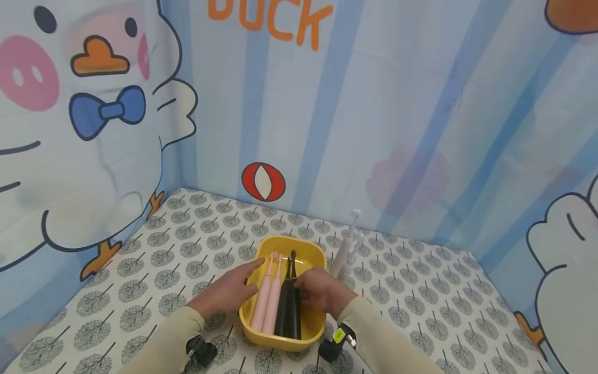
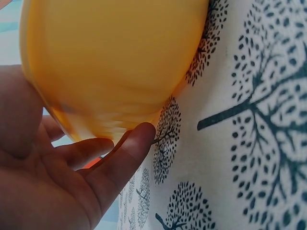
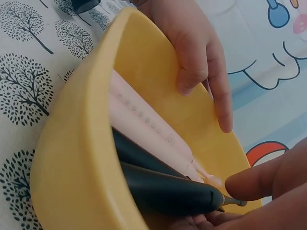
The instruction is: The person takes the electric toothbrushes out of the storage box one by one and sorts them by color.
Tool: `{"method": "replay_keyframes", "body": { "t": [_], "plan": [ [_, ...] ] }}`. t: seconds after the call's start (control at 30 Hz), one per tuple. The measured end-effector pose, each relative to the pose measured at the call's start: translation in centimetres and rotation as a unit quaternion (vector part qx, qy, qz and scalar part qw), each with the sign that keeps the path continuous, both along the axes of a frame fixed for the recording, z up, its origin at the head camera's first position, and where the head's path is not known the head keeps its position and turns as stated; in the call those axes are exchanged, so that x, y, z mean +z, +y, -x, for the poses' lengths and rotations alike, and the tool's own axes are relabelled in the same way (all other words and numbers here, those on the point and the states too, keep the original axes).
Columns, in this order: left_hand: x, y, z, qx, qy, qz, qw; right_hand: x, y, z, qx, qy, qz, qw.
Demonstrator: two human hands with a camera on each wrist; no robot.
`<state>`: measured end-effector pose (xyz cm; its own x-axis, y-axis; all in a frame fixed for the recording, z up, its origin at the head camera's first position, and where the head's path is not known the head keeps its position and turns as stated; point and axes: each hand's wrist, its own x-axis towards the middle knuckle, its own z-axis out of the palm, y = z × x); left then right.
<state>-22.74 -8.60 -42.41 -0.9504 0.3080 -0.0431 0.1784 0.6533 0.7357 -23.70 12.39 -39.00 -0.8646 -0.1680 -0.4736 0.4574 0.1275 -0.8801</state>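
Observation:
A yellow plastic basin (image 1: 283, 343) holds two pink electric toothbrushes (image 1: 268, 304) side by side and two black electric toothbrushes (image 1: 288, 311) to their right. My left hand (image 1: 229, 291) grips the basin's left rim, thumb over the inside and the other fingers along the outer wall (image 2: 115, 57). Inside the basin's right half, my right hand (image 1: 322, 291) pinches the rightmost black toothbrush near its neck. In the right wrist view, the thumb (image 3: 256, 184) lies at one side of that brush's neck and the fingertips (image 3: 204, 223) are partly hidden beneath its body.
Two whitish electric toothbrushes (image 1: 344, 252) are just beyond my right hand, outside the basin. A tree-patterned cloth (image 1: 397, 306) covers the table. Cartoon-printed curtains (image 1: 299, 130) rise at the back and both sides.

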Motion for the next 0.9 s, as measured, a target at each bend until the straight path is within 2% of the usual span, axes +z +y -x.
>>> {"method": "replay_keyframes", "body": {
  "t": [0.37, 0.57, 0.7, 0.9],
  "plan": [
    [0.04, 0.00, 0.01, 0.003, -0.014, 0.005, 0.9999, -0.35, -0.68, 0.11, 0.027, 0.044, -0.078, 0.9956],
    [0.07, -0.03, -0.07, 0.000, -0.018, 0.000, 0.9998, -0.62, -0.80, 0.11, 0.044, 0.057, -0.101, 0.9923],
    [0.09, -0.05, -0.14, 0.004, -0.016, 0.000, 0.9999, -0.74, -0.83, 0.15, 0.053, 0.066, -0.096, 0.9918],
    [0.08, -0.04, -0.15, 0.002, -0.009, -0.006, 0.9999, -0.40, -0.41, -0.08, 0.049, 0.054, -0.044, 0.9964]
  ]
}}
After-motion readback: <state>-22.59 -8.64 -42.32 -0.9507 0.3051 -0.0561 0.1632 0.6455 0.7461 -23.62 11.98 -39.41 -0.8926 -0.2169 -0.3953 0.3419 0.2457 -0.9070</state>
